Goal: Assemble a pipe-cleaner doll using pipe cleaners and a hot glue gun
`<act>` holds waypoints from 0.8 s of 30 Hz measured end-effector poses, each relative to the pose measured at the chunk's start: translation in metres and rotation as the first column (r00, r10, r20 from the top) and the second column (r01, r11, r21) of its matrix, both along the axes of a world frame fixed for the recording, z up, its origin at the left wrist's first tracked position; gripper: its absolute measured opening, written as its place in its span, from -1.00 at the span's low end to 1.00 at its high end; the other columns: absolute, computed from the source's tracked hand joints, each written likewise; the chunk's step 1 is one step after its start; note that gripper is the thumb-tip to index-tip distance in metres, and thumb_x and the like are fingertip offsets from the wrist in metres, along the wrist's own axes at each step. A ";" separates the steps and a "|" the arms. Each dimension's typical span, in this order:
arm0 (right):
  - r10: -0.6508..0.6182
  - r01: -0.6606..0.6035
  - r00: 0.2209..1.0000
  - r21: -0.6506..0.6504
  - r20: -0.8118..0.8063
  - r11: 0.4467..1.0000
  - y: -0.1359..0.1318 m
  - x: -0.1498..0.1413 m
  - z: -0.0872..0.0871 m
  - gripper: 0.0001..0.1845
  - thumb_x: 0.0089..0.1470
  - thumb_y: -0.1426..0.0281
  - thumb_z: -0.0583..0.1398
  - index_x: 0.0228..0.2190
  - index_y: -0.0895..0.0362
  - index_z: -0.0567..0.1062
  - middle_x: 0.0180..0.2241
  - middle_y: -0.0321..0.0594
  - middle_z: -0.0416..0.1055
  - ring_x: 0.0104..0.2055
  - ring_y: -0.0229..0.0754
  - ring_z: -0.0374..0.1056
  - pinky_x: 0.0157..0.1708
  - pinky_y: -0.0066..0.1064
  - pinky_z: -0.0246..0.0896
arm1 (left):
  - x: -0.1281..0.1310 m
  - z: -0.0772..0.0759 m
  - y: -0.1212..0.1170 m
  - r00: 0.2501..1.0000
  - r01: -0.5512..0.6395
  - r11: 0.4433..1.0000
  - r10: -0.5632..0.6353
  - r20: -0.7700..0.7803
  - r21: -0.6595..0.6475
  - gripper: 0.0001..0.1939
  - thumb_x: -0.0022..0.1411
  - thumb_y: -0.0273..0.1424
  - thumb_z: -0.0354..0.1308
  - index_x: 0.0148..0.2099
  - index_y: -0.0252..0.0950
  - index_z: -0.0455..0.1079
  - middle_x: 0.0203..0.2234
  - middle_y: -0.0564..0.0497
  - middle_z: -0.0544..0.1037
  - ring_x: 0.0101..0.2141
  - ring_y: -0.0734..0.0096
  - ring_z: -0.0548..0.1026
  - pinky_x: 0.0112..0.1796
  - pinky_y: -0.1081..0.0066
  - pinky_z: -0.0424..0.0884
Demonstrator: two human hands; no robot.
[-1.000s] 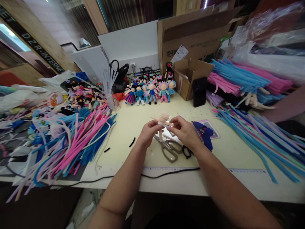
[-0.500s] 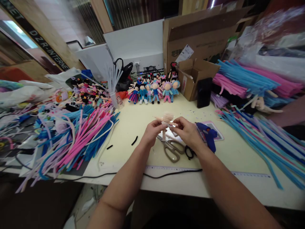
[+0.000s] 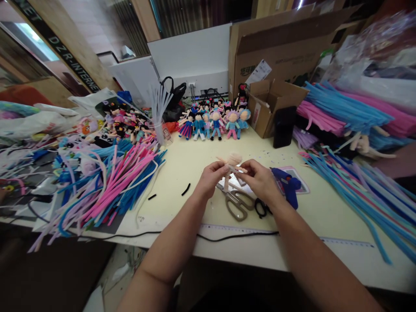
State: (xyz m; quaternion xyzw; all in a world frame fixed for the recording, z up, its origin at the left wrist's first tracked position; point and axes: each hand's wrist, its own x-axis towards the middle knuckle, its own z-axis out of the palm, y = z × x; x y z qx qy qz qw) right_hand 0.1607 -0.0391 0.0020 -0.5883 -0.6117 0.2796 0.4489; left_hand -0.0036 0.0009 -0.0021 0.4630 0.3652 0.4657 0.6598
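Above the middle of the table, both hands hold a cream, fuzzy pipe-cleaner doll (image 3: 234,159) with a round head and thin limbs. My left hand (image 3: 210,177) is closed, thumb and fingers pinching the doll's left side below the head. My right hand (image 3: 259,178) pinches its right side around a pale limb. A whitish strip crosses the doll between my fingertips; its exact shape is blurred. Below the hands lie grey-handled scissors (image 3: 238,207), their blades partly hidden. Black handle loops (image 3: 261,209) lie close to my right wrist, with a blue glue gun (image 3: 287,185) beyond it.
Finished dolls (image 3: 214,123) stand at the back beside a small cardboard box (image 3: 276,97) and a black upright object (image 3: 284,127). Pipe-cleaner bundles lie left (image 3: 120,177) and right (image 3: 351,195). A ruler (image 3: 347,242) and black cable (image 3: 227,238) run along the front; two short black pieces (image 3: 186,189) lie left.
The whole view has shifted slightly, so things appear farther right. Both hands keep their pinch on the doll, with only small finger movement.
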 end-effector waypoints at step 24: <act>0.019 -0.019 1.000 0.019 -0.018 1.000 -0.003 0.001 0.003 -0.79 -0.02 0.21 0.23 -0.38 0.07 0.41 -0.53 -0.34 0.37 -0.49 -0.25 0.25 -0.49 -0.43 0.10 | 0.002 0.005 -0.004 0.994 -0.040 0.995 0.048 -0.098 0.087 -0.73 -0.11 -0.27 0.35 -0.41 -0.34 0.44 -0.57 0.08 0.47 -0.50 0.47 0.41 -0.36 0.39 0.35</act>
